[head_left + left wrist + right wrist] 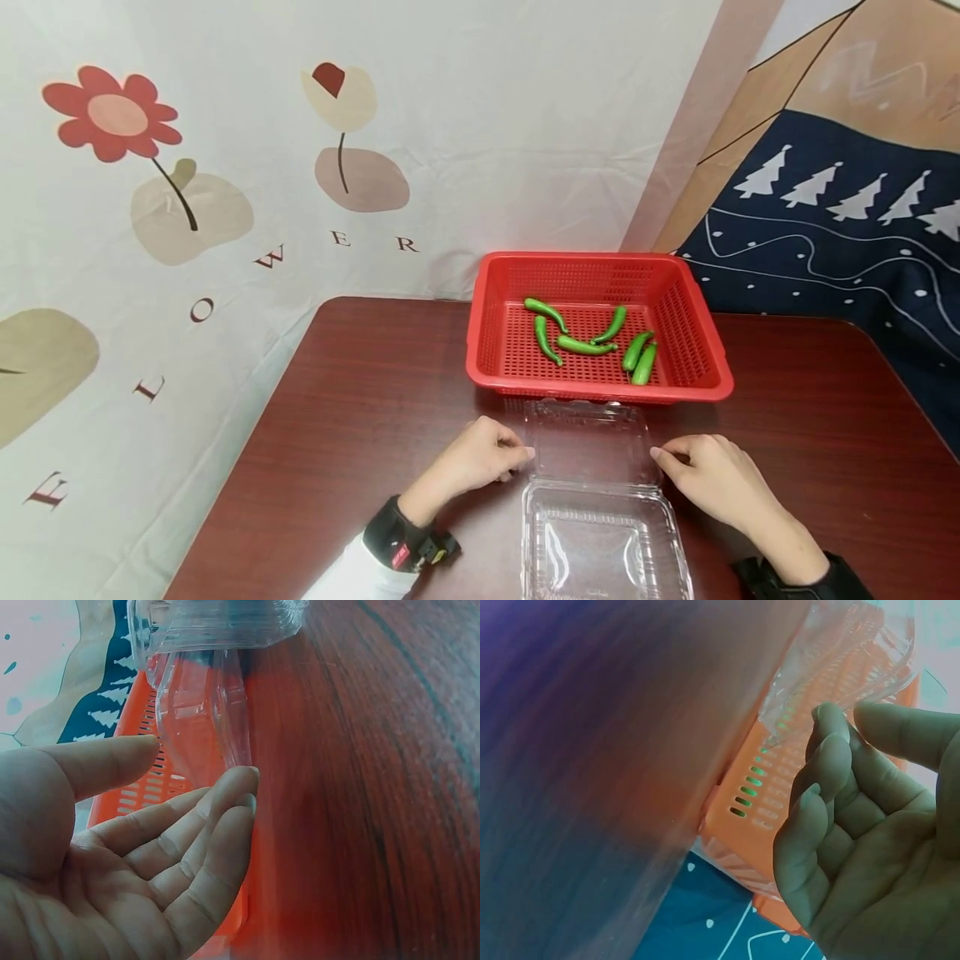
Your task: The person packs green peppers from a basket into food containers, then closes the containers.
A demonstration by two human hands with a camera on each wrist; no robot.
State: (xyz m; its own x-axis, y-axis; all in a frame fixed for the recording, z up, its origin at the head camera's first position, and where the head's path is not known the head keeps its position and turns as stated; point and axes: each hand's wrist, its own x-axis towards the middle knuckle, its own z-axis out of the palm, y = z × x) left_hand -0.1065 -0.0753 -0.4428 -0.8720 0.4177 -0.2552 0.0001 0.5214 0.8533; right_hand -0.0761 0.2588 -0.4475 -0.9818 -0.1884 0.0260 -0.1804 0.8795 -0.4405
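A clear plastic clamshell box lies unfolded on the table, its base [592,542] towards me and its lid [588,442] towards the basket. Beside the lid's left edge is my left hand [487,454]; the left wrist view shows its thumb apart from loosely bent fingers, nothing between them. My right hand [716,479] is at the lid's right edge, thumb tip close to it. In the right wrist view its fingers are loosely curled, and the lid [832,667] appears just beyond the fingertips; whether they touch it is unclear.
Behind the lid stands a red perforated basket [600,392] with several green chili peppers [587,346] inside. The dark red-brown wooden table [360,400] reaches back to a printed cloth [480,125] with flowers and letters. A navy cloth [825,225] hangs at right.
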